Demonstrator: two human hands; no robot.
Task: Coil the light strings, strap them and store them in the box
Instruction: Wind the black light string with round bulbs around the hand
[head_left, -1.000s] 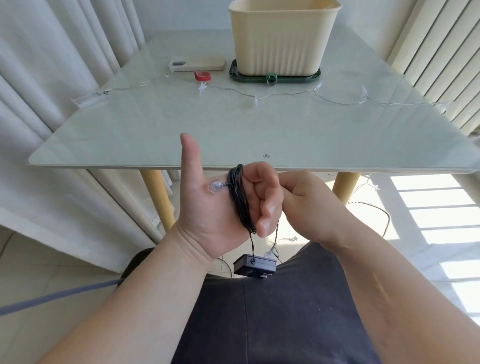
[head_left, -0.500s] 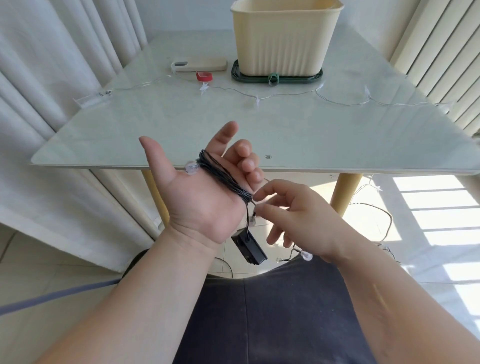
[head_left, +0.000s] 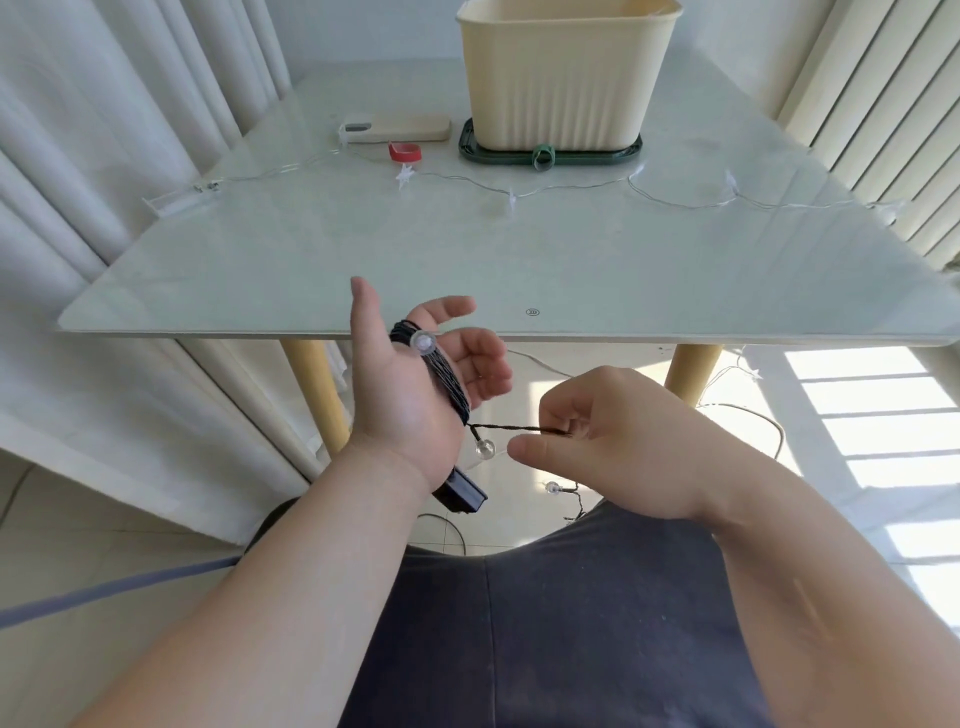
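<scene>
**Strand pulled taut, ready for another wrap**

Drew the right hand (head_left: 613, 441) out from the heel of the left hand (head_left: 410, 395) within the last 0.5 s. Pinches the dark light string (head_left: 441, 382) in its curled fingers, stretching 1 short span straight between the 2 hands. Loosened the left hand as well, compared with 1 s ago: fingers half uncurled, thumb up, gripping nothing, with the coil wound around its palm and 1 bulb (head_left: 423, 341) on top. Left the battery pack (head_left: 462, 493) dangling below the left wrist. Probably sets up another turn over the palm, with more strand trailing below the right hand. Not yet strapped or stored. Cream box (head_left: 566, 78) well beyond both hands on the bench (head_left: 363, 260), near a clear string (head_left: 571, 187) lying uncoiled.
</scene>
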